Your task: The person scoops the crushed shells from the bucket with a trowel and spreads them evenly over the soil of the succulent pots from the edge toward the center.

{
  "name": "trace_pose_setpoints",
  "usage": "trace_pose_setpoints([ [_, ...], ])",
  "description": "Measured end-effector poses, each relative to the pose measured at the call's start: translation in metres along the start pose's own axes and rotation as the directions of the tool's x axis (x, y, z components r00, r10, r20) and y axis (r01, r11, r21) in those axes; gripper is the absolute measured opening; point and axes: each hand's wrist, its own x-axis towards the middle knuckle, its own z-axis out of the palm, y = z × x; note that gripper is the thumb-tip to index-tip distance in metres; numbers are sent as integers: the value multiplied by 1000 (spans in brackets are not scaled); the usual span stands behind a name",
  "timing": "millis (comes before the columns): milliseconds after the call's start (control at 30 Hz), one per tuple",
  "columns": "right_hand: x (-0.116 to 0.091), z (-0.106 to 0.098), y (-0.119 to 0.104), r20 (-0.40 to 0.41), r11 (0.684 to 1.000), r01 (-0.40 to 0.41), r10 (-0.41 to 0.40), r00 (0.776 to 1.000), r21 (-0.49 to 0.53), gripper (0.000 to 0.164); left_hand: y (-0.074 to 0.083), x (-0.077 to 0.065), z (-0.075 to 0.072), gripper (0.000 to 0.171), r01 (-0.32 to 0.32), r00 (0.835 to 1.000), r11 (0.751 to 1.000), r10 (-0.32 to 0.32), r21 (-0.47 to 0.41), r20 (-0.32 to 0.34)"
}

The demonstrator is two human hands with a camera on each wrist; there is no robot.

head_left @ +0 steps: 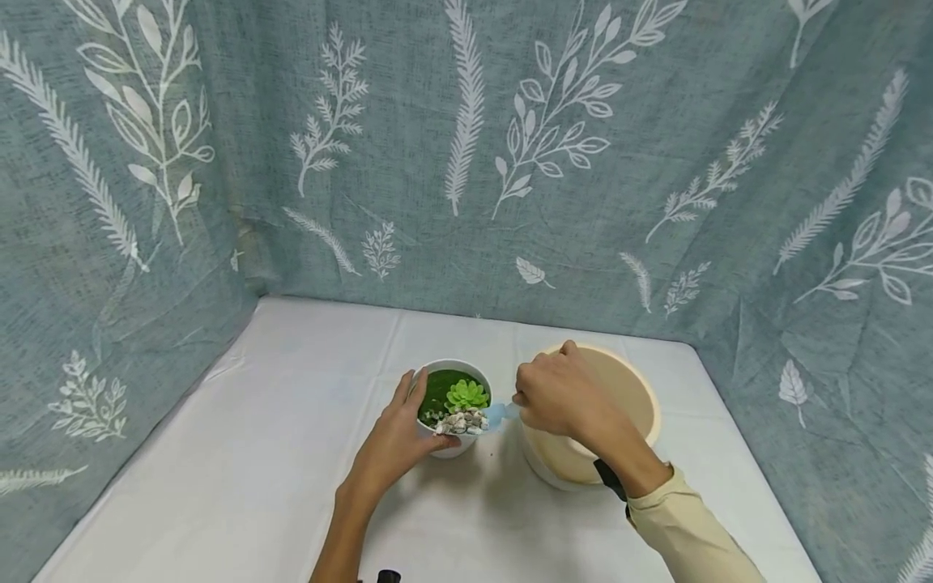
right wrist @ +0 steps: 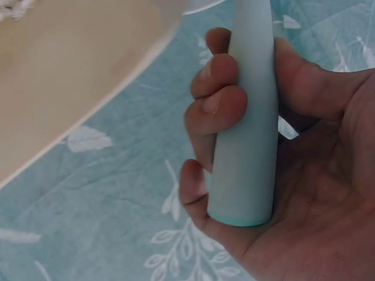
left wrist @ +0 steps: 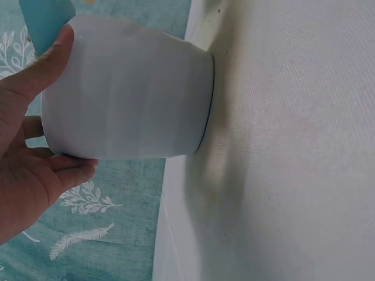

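A white flowerpot [head_left: 453,448] stands on the table, filled with green moss-like material and a bright green succulent [head_left: 466,395]. My left hand [head_left: 401,440] holds it, thumb at the near side and fingers around the left side. My right hand [head_left: 560,394] grips the light blue handle [right wrist: 246,146] of a small garden scoop. The scoop's blade [head_left: 496,415] tilts over the pot's right rim; its teal tip also shows in the left wrist view. Grey-white pebbles [head_left: 462,422] lie at the pot's near side by the blade; how many rest on the scoop I cannot tell.
A large cream bucket [head_left: 632,380] stands right of the pot, under my right forearm. Whitish pebbles [right wrist: 13,8] show inside it. White cloth [head_left: 291,421] covers the table, and a teal leaf-patterned curtain [head_left: 408,162] surrounds it. A small black object [head_left: 389,576] sits at the bottom edge.
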Motion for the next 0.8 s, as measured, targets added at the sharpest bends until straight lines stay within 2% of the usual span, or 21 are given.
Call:
trace_pose_setpoints([
  [133,8,-8,-6,63,999,-30,31,998,-29,36,3,2,-1,118,18,1000,1000,-18,-16,8],
  [267,18,-17,-13,128,998,-28,34,991,-50,28,4,2,-2,120,5,1000,1000,-5,6,-10],
  [500,34,-28,-21,263,999,-22,28,964,-24,25,3,0,-3,121,21,1000,1000,-21,-16,-21],
  [633,32,-32,-16,277,999,-37,33,960,8,29,2,0,-1,121,19,1000,1000,-19,-14,-23],
  [800,24,-37,-3,222,996,-37,18,975,80,30,2,0,-2,123,35,999,999,-35,-4,-16],
])
